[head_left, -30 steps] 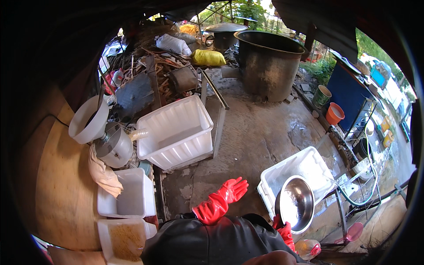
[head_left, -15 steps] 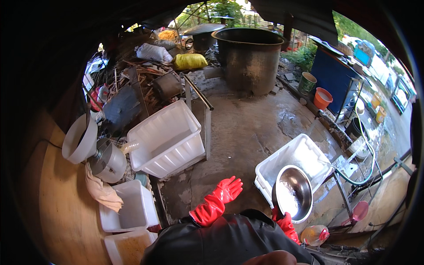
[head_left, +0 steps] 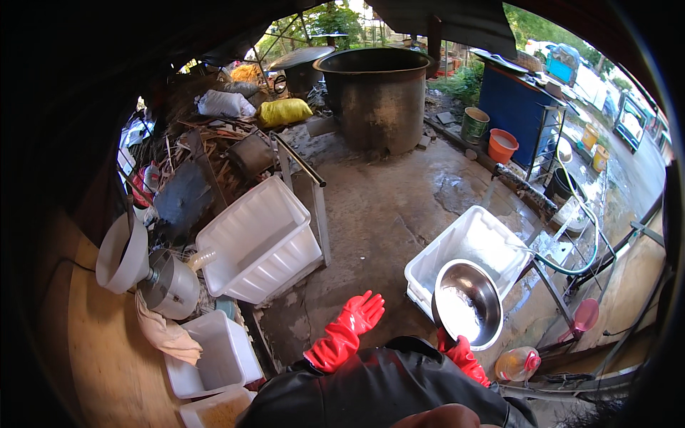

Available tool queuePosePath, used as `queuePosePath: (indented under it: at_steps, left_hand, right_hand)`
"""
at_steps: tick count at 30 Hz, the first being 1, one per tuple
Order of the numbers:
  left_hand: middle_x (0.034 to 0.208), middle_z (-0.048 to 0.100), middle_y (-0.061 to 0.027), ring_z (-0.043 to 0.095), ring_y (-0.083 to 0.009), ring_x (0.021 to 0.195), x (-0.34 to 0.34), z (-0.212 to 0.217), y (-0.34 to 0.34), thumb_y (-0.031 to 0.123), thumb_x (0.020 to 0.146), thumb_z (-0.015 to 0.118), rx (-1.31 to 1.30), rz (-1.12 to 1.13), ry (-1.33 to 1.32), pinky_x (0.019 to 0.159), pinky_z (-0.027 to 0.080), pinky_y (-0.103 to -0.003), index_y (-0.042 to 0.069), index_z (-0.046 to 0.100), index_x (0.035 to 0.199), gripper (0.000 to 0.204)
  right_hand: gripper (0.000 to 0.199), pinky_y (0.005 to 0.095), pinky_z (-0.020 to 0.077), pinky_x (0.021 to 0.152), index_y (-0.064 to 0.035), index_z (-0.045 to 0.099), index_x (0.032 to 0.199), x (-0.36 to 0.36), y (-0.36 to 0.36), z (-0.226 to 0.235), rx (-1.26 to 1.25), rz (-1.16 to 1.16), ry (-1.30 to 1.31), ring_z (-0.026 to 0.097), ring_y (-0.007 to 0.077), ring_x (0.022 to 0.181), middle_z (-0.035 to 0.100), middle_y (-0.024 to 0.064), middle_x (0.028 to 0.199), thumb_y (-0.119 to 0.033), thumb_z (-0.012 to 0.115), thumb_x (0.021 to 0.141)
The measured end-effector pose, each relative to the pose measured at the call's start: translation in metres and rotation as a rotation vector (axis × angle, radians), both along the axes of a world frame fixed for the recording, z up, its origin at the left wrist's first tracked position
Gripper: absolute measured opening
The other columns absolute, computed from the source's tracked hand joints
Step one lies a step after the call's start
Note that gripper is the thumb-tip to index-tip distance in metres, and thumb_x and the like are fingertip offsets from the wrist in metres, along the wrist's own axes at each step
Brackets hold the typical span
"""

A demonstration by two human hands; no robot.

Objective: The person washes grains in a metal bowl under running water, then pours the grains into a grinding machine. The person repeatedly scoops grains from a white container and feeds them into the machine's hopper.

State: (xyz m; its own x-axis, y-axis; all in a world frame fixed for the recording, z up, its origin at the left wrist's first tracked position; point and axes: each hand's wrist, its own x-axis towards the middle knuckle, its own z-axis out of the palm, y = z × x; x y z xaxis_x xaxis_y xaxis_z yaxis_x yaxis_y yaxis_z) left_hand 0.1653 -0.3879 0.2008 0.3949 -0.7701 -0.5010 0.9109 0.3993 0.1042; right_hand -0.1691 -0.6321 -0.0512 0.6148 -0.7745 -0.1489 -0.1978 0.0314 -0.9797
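My right hand (head_left: 462, 359), in a long red rubber glove, grips the near rim of a shiny metal basin (head_left: 488, 303). The basin is tilted over the near edge of a white plastic tub (head_left: 422, 269); glare hides what is in it, if anything. My left hand (head_left: 360, 314), in a matching red glove, is held out over the floor with fingers stretched and palm showing, touching nothing. Left of it stands a large white ribbed tub (head_left: 287, 251), with a clear spout (head_left: 203, 258) from a metal grinder-like machine (head_left: 171, 285) at its side.
A green hose (head_left: 594, 239) runs to the right-hand tub. At the lower left are a white bin (head_left: 242, 357) and wooden board (head_left: 100, 335). A plastic jug (head_left: 515, 364) and pink scoop (head_left: 586, 314) lie at right. Far off stand a huge metal vat (head_left: 378, 107) and orange bucket (head_left: 502, 145).
The whole view has shifted slightly, moving the background left. The basin is tilted a little differently in my right hand. My left hand stays open and raised.
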Motion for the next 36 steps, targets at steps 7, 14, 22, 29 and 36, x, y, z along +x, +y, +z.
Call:
queuePosePath:
  at_steps: [7, 14, 22, 29, 36]
  left_hand:
    - [0.141, 0.050, -0.0144, 0.049, -0.0356, 0.129, -0.003, -0.008, -0.007, 0.025, 0.093, 0.056, 0.030, -0.035, -0.024, 0.102, 0.045, -0.053, 0.015, 0.051, 0.134, 0.043]
    - [0.141, 0.050, -0.0145, 0.049, -0.0363, 0.128, -0.006, -0.008, -0.001, 0.019, 0.090, 0.058, 0.046, -0.016, 0.023, 0.103, 0.045, -0.055, 0.014, 0.051, 0.133, 0.043]
    - [0.140, 0.052, -0.0136, 0.050, -0.0348, 0.128, -0.008, -0.012, -0.002, 0.024, 0.093, 0.055, 0.089, -0.010, 0.002, 0.102, 0.046, -0.053, 0.016, 0.053, 0.132, 0.039]
    - [0.140, 0.051, -0.0143, 0.051, -0.0355, 0.126, -0.008, -0.009, -0.003, 0.018, 0.092, 0.056, 0.105, -0.005, 0.025, 0.102, 0.046, -0.053, 0.013, 0.053, 0.131, 0.039]
    - [0.139, 0.052, -0.0139, 0.050, -0.0342, 0.128, -0.009, -0.006, -0.005, 0.022, 0.093, 0.055, 0.116, -0.015, 0.012, 0.103, 0.045, -0.052, 0.016, 0.053, 0.132, 0.040]
  right_hand:
    - [0.048, 0.0434, 0.0517, 0.098, 0.0004, 0.054, 0.129, -0.011, -0.012, -0.048, -0.042, 0.018, 0.019, 0.058, 0.0350, 0.116, 0.061, 0.0177, 0.125, -0.016, 0.050, 0.084]
    - [0.048, 0.0415, 0.0522, 0.096, 0.0003, 0.056, 0.127, -0.006, -0.009, -0.037, 0.110, 0.032, -0.025, 0.059, 0.0342, 0.115, 0.062, 0.0168, 0.122, -0.018, 0.053, 0.083]
    - [0.045, 0.0404, 0.0533, 0.094, 0.0021, 0.059, 0.122, 0.000, -0.003, -0.040, 0.133, -0.132, 0.050, 0.062, 0.0334, 0.111, 0.064, 0.0182, 0.119, -0.017, 0.055, 0.082]
    - [0.044, 0.0387, 0.0520, 0.095, 0.0021, 0.058, 0.124, 0.003, 0.002, 0.010, -0.015, -0.081, 0.084, 0.061, 0.0319, 0.112, 0.063, 0.0178, 0.121, -0.016, 0.054, 0.084]
    - [0.044, 0.0370, 0.0503, 0.096, 0.0020, 0.056, 0.126, 0.012, 0.015, 0.080, -0.182, 0.002, 0.124, 0.060, 0.0303, 0.115, 0.063, 0.0173, 0.123, -0.016, 0.051, 0.086]
